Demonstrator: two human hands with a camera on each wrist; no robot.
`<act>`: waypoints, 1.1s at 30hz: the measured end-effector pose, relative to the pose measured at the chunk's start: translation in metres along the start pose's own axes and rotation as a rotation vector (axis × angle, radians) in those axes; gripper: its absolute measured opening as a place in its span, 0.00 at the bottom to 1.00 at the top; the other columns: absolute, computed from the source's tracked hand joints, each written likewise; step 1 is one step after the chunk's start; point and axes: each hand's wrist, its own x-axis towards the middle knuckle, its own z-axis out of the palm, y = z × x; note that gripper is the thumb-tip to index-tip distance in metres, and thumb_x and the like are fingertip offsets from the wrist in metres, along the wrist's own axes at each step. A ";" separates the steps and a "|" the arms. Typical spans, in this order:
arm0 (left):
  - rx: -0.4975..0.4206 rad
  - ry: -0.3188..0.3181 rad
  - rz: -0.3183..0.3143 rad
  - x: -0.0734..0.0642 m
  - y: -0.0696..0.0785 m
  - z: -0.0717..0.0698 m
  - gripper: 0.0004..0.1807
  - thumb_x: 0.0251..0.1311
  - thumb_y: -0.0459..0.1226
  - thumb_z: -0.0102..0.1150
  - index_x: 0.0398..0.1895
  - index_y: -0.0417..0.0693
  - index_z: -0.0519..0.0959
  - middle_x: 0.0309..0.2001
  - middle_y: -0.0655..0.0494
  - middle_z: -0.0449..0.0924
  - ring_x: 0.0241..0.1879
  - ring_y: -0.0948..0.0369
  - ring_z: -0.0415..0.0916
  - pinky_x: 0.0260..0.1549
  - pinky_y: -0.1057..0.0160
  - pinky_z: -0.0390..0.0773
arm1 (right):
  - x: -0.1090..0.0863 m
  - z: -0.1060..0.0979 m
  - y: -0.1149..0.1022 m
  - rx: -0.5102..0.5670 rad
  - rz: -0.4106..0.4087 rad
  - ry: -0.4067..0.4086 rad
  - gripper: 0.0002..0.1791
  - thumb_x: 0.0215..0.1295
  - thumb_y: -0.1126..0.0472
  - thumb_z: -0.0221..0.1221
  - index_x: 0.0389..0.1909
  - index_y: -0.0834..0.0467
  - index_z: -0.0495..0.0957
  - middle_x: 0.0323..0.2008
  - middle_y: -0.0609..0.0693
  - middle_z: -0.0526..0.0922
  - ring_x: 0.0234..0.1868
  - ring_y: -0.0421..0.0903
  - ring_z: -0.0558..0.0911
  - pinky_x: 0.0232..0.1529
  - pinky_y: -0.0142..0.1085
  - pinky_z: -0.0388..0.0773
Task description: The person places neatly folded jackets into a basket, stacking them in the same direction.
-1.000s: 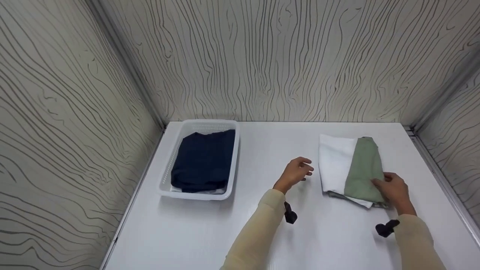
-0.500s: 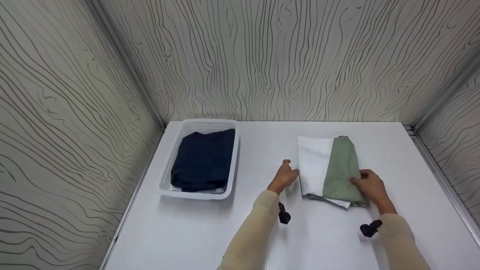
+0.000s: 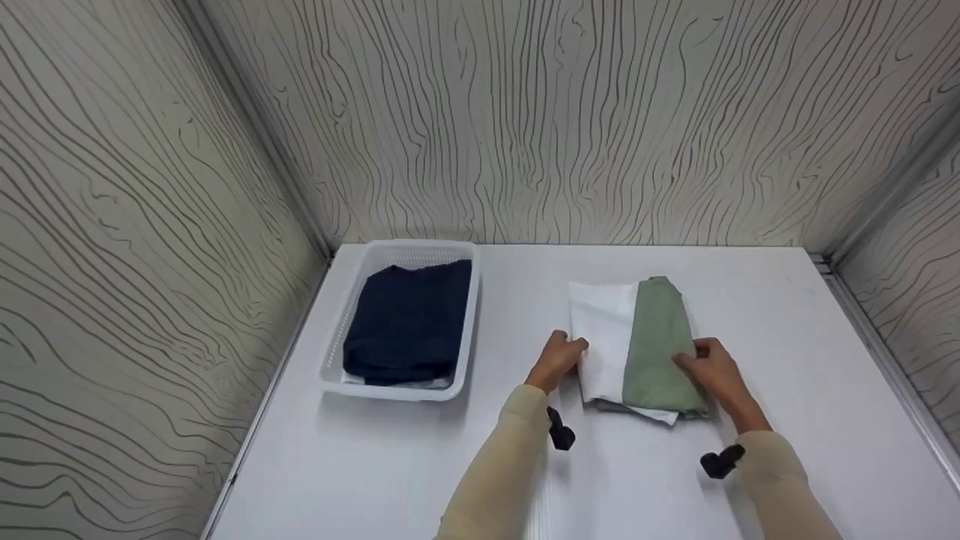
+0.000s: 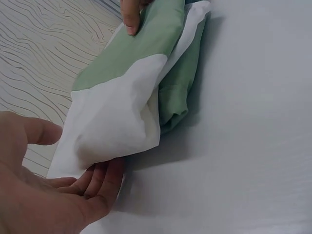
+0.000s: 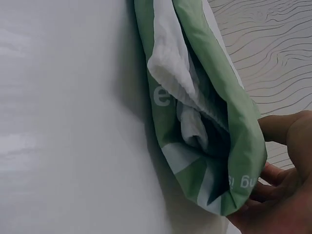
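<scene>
A folded green-and-white garment (image 3: 628,345) lies on the white table, right of centre in the head view. My left hand (image 3: 556,360) holds its white left edge; in the left wrist view the fingers (image 4: 105,183) are curled beneath the cloth and the thumb is above. My right hand (image 3: 716,371) grips the green right edge, thumb on top and the other fingers under it. The right wrist view shows the garment's near end (image 5: 204,141) with loose layers, a white inner fold and pale printed letters. Part of each hand's fingers is hidden by cloth.
A white perforated plastic basket (image 3: 461,360) stands to the left on the table (image 3: 420,465), holding folded dark navy clothing (image 3: 409,322) with something white beneath. Wood-grain patterned walls (image 3: 495,120) enclose the back and sides.
The garment has slid left across the table with my right hand gripping it. My left hand has moved slightly left and down, from apart to holding the white edge.
</scene>
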 end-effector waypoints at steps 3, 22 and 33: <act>-0.020 0.000 -0.013 -0.002 -0.002 -0.002 0.36 0.73 0.44 0.58 0.75 0.26 0.65 0.68 0.36 0.76 0.63 0.48 0.79 0.67 0.45 0.78 | -0.001 0.003 -0.001 0.017 0.008 -0.001 0.40 0.80 0.50 0.55 0.76 0.77 0.55 0.70 0.76 0.65 0.70 0.69 0.70 0.69 0.57 0.70; -0.124 -0.041 0.010 -0.001 -0.009 -0.016 0.31 0.69 0.44 0.59 0.71 0.41 0.68 0.63 0.42 0.76 0.59 0.50 0.78 0.64 0.46 0.78 | 0.000 0.024 -0.012 0.202 0.018 -0.134 0.54 0.82 0.48 0.54 0.86 0.61 0.25 0.83 0.76 0.32 0.84 0.75 0.42 0.82 0.66 0.48; -0.151 -0.109 0.155 0.008 -0.022 -0.023 0.42 0.68 0.35 0.58 0.85 0.63 0.59 0.85 0.46 0.55 0.82 0.44 0.57 0.76 0.41 0.63 | 0.003 0.039 -0.016 0.208 -0.136 -0.184 0.43 0.83 0.55 0.52 0.89 0.48 0.39 0.88 0.58 0.32 0.86 0.67 0.30 0.82 0.69 0.32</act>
